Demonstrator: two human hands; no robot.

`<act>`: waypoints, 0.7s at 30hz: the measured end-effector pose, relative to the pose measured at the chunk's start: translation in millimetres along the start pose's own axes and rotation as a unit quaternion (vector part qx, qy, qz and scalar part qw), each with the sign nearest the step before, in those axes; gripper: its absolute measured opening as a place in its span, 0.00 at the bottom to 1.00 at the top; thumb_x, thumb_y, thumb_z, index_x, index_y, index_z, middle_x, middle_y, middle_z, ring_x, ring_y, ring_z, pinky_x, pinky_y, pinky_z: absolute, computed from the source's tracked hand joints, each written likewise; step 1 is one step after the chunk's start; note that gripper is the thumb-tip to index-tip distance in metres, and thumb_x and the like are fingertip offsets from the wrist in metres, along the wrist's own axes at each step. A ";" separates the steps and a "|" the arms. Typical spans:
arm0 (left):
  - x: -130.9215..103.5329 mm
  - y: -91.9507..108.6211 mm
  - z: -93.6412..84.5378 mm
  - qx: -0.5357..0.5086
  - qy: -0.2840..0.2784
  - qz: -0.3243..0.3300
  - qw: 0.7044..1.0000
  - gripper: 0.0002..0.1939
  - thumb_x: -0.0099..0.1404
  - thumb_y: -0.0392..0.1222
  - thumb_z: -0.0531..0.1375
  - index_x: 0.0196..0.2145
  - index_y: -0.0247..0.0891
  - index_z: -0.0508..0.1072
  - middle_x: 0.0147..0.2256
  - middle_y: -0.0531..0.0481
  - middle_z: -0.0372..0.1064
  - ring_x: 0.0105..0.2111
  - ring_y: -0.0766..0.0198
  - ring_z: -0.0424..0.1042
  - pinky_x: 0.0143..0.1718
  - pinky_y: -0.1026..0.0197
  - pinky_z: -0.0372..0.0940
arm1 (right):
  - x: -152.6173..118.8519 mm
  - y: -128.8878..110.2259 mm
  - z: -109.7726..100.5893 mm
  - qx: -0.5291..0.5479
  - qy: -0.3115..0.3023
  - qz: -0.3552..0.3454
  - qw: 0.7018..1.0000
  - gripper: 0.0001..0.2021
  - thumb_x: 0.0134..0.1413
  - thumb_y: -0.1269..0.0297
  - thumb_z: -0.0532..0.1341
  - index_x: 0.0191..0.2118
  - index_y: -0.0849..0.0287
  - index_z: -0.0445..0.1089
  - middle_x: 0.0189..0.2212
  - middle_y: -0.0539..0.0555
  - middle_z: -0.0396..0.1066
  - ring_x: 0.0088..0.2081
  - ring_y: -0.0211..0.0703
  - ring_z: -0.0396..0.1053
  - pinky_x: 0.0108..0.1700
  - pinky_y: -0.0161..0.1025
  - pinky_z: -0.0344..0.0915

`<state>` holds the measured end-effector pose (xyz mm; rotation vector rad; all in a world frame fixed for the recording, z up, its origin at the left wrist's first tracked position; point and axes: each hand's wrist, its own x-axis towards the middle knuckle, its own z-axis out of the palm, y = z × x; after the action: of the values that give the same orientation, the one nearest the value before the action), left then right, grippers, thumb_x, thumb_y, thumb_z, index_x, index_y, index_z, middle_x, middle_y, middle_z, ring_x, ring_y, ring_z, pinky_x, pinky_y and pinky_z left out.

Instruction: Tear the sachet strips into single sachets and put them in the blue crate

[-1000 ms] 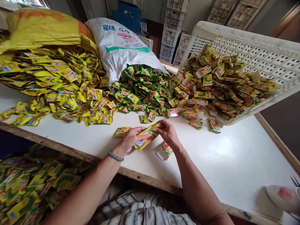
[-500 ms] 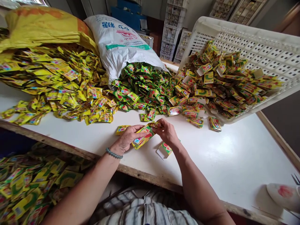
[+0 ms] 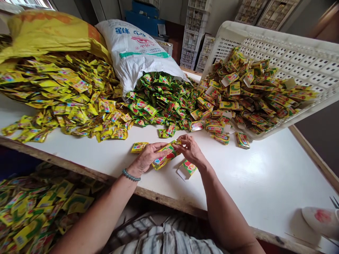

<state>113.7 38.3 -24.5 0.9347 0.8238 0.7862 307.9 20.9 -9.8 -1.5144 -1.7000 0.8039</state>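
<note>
While the left hand (image 3: 145, 158) and right hand (image 3: 191, 150) grip one carton (image 3: 163, 159), the white table (image 3: 254, 176) (wood-edged) stands before stacked crates (image 3: 193, 35).

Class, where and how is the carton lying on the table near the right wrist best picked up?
Probably pinch the printed sides of the carton lightly, coming from the near table edge: its white flap end points nearer and leftward, while the right hand and wrist crowd its far end.
</note>
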 end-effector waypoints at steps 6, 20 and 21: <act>2.5 0.2 2.2 -0.026 0.006 0.010 1.000 0.23 0.47 0.43 0.74 0.42 0.38 0.80 0.37 0.47 0.80 0.34 0.62 0.77 0.39 0.62 0.70 | -0.3 -1.8 9.3 0.033 0.052 0.026 0.998 0.18 0.54 0.45 0.62 0.29 0.56 0.74 0.39 0.55 0.70 0.43 0.48 0.62 0.47 0.45 0.60; 2.0 1.9 6.5 -0.064 0.043 0.014 0.997 0.25 0.43 0.40 0.75 0.42 0.34 0.80 0.38 0.44 0.80 0.32 0.61 0.76 0.37 0.61 0.69 | 0.9 -0.2 19.1 0.077 0.157 0.043 0.984 0.17 0.50 0.47 0.66 0.24 0.55 0.76 0.38 0.56 0.72 0.47 0.51 0.63 0.53 0.47 0.57; 1.8 2.2 6.0 -0.066 0.045 0.010 0.997 0.25 0.43 0.40 0.75 0.41 0.34 0.80 0.37 0.44 0.80 0.32 0.61 0.76 0.36 0.61 0.69 | 0.8 -0.5 18.9 0.083 0.136 0.045 0.986 0.17 0.51 0.46 0.66 0.24 0.56 0.76 0.38 0.56 0.72 0.48 0.51 0.63 0.53 0.47 0.57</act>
<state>119.3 38.5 -20.9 0.7965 0.8314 0.8947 291.9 21.8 -19.8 -1.5180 -1.3406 0.7291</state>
